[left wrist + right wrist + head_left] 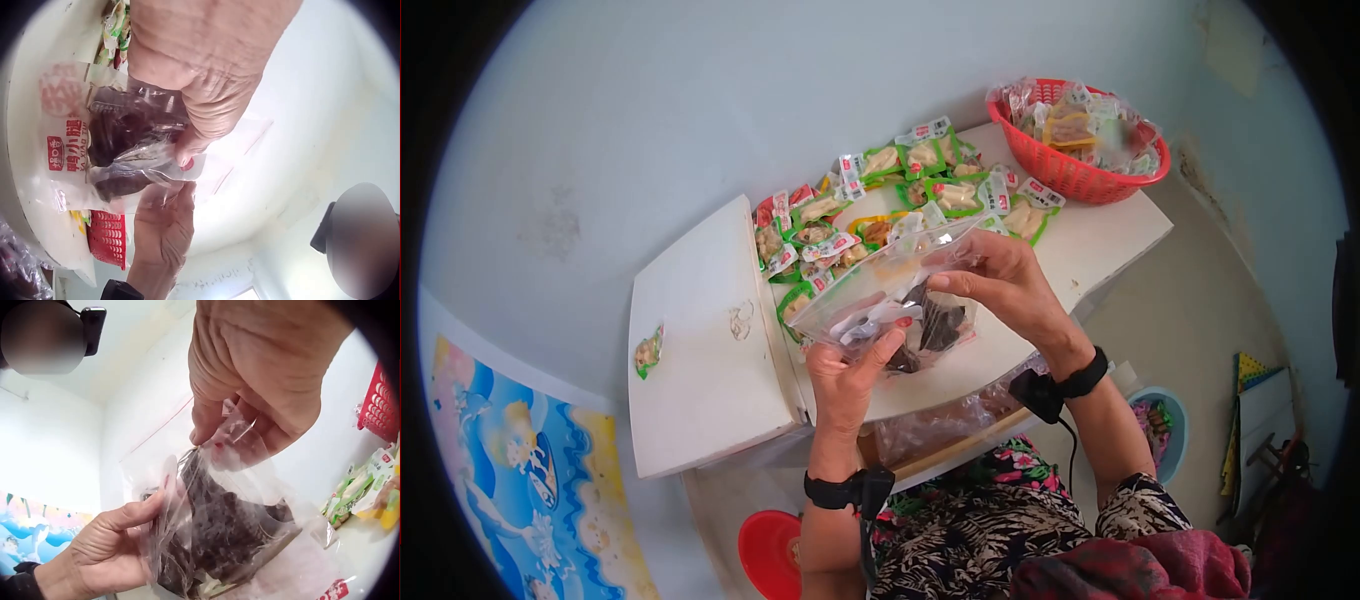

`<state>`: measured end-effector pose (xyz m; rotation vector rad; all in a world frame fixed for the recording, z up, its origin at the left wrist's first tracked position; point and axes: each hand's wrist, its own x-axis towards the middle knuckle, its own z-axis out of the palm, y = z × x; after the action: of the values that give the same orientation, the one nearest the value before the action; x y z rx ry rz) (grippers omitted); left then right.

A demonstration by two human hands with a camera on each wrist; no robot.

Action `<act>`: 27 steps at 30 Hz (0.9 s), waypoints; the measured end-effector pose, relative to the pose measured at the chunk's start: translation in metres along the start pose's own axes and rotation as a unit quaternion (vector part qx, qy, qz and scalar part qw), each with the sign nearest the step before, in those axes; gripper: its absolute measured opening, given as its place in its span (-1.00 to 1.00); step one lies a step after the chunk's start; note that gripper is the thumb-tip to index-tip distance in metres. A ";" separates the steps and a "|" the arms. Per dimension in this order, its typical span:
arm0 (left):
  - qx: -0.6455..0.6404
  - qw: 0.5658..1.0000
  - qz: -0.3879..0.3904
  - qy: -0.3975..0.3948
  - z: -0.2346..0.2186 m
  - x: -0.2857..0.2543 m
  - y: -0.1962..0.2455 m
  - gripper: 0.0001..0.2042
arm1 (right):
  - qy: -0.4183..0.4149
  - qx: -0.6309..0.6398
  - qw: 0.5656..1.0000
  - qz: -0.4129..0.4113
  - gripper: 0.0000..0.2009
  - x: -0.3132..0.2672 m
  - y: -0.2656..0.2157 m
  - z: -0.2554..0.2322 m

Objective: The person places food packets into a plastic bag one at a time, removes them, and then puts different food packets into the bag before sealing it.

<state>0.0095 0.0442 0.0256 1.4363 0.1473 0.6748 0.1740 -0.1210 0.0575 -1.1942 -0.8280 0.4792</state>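
Both hands hold a clear plastic bag (880, 290) with red lettering, raised over the white table. Dark brown pieces in clear wrapping (231, 531) show inside it. My left hand (847, 383) grips the bag's near left side, its thumb lying along the plastic. At the far right side of the bag is my right hand (1010, 285), pinching the plastic between thumb and fingers. The right wrist view shows the right hand (259, 375) gripping crumpled clear film above the dark pieces, with the left hand (103, 553) holding the bag from the side.
Several green-edged snack packets (960, 195) lie spread behind the bag on the white table (710, 370). One small packet (648, 352) sits apart at the left. A full red basket (1080, 180) stands at the back right. Below are a red basin (768, 550) and a blue basin (1175, 440).
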 end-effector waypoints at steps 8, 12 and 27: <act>0.042 0.996 0.083 0.009 0.004 0.010 0.031 -0.68 | -0.005 -0.033 0.999 -0.019 -0.82 0.008 -0.012 0.002; 0.051 0.993 0.087 0.064 0.003 0.016 0.048 -0.77 | 0.017 -0.013 0.997 -0.070 -0.80 0.013 -0.019 0.001; 0.243 0.952 0.173 0.074 -0.001 0.021 0.086 -0.75 | 0.106 -0.001 0.986 -0.132 -0.86 0.005 -0.026 0.009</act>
<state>-0.0032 0.0542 0.1127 1.9088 0.1901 1.0893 0.1679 -0.1200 0.0848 -1.0956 -0.7882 0.1313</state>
